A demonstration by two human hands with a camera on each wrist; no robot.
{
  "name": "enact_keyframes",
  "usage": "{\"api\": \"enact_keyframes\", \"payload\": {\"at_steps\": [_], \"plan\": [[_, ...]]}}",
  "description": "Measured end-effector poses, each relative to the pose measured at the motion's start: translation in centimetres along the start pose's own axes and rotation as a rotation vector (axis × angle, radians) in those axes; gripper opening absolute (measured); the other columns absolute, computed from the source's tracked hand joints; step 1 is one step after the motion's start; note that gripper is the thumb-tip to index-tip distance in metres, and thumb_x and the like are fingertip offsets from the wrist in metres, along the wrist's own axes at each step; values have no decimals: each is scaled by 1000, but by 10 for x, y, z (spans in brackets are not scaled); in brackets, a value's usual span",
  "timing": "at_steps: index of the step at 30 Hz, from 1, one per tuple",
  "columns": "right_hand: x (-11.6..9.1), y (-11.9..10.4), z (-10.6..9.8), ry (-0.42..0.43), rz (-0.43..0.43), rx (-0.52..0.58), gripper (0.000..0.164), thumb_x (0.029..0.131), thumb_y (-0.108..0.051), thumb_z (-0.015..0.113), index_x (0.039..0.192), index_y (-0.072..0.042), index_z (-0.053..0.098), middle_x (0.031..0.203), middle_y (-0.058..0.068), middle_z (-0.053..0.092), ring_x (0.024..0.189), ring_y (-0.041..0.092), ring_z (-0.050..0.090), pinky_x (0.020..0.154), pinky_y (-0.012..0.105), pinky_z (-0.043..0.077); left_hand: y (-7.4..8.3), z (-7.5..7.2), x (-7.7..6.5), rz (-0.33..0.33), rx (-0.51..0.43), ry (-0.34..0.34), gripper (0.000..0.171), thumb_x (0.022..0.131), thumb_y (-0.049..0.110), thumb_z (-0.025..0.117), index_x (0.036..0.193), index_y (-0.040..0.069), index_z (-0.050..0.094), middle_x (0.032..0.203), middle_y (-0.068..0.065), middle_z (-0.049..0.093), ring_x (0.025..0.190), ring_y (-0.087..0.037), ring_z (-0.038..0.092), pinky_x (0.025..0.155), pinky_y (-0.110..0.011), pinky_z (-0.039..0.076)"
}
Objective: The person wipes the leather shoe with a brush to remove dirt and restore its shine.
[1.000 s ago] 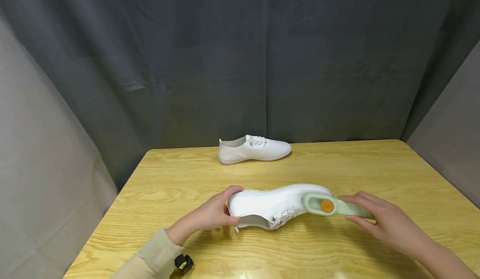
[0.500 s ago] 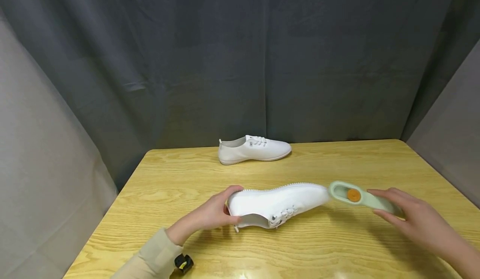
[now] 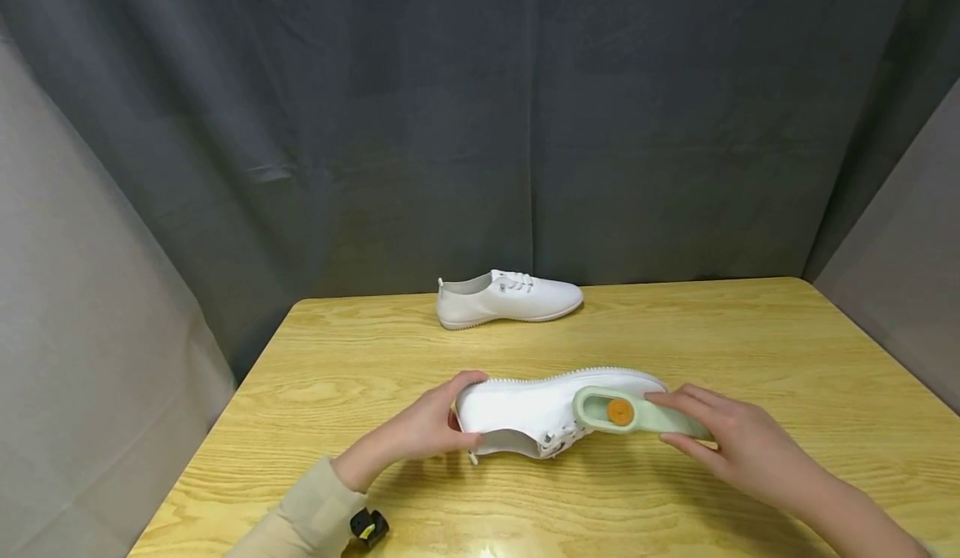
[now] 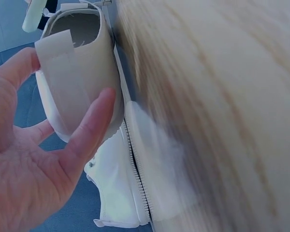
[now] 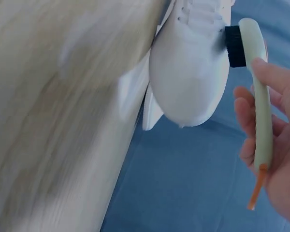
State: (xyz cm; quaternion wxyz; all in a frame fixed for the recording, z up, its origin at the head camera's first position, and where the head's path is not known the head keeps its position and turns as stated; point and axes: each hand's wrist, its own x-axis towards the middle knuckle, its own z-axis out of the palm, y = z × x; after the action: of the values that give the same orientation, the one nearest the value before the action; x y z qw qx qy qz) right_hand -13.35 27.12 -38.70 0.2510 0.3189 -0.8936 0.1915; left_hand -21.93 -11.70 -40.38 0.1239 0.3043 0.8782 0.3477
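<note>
A white lace-up shoe (image 3: 510, 404) lies tipped on its side on the table, its opening toward me and its toe to the right. My left hand (image 3: 420, 429) grips it at the heel; in the left wrist view the thumb and fingers spread around the shoe's heel (image 4: 94, 79). My right hand (image 3: 753, 449) holds a pale green shoe brush (image 3: 660, 418) with an orange button by its handle. In the right wrist view the dark bristles (image 5: 235, 47) meet the upper near the laces. An orange loop (image 5: 257, 191) hangs from the handle's end.
The matching white shoe (image 3: 525, 301) stands upright near the table's back edge, toe to the right. A small black object with a yellow mark (image 3: 369, 527) shows beside the left sleeve. Dark grey curtain (image 3: 420, 124) hangs behind the wooden table (image 3: 360, 349).
The right hand first drew the brush right, past the toe, then brought it back left to the front of the shoe near the laces. Left hand and held shoe stay nearly still.
</note>
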Motion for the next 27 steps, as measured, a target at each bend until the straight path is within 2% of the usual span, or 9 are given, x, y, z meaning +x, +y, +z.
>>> {"api": "enact_keyframes", "payload": {"at_steps": [6, 8, 12, 17, 22, 27], "plan": [[-13, 18, -7, 24, 134, -6, 51, 75, -9, 82, 122, -17, 64, 92, -15, 58, 66, -3, 42, 53, 22, 38, 0, -1, 0, 3, -1, 5, 77, 82, 21, 78, 145, 13, 36, 119, -5, 54, 74, -13, 55, 66, -27, 49], [-19, 27, -11, 33, 178, -18, 49, 75, -9, 82, 120, -15, 64, 94, -11, 62, 70, -2, 46, 55, 23, 39, 0, -1, 0, 0, -12, 4, 76, 82, 21, 78, 146, 13, 36, 120, -6, 54, 74, -14, 56, 66, -27, 50], [-29, 45, -17, 41, 251, -33, 46, 76, -9, 82, 118, -11, 65, 102, 1, 68, 81, 3, 54, 62, 17, 39, 1, -1, 0, -5, -33, -1, 76, 82, 21, 78, 146, 12, 36, 121, -7, 54, 74, -15, 57, 66, -27, 50], [-34, 57, -21, 55, 297, -52, 42, 78, -10, 81, 116, -7, 65, 104, 10, 67, 86, 3, 54, 65, 13, 36, 3, -2, -1, 9, -47, -4, 76, 83, 22, 78, 145, 9, 37, 121, -9, 55, 73, -16, 57, 65, -28, 50], [-19, 42, -21, 57, 272, -12, 43, 79, -11, 80, 120, -9, 65, 108, 7, 67, 91, 2, 54, 68, 12, 37, 2, -1, -2, 15, -38, -5, 76, 83, 22, 78, 145, 9, 37, 122, -9, 54, 73, -15, 56, 65, -27, 49], [7, 11, -16, -11, 185, 27, 43, 83, -12, 77, 124, -14, 63, 108, -3, 65, 86, 5, 57, 65, 22, 46, 1, 0, -2, 17, -32, -2, 76, 83, 22, 78, 145, 9, 37, 124, -9, 53, 75, -15, 57, 66, -27, 50]]}}
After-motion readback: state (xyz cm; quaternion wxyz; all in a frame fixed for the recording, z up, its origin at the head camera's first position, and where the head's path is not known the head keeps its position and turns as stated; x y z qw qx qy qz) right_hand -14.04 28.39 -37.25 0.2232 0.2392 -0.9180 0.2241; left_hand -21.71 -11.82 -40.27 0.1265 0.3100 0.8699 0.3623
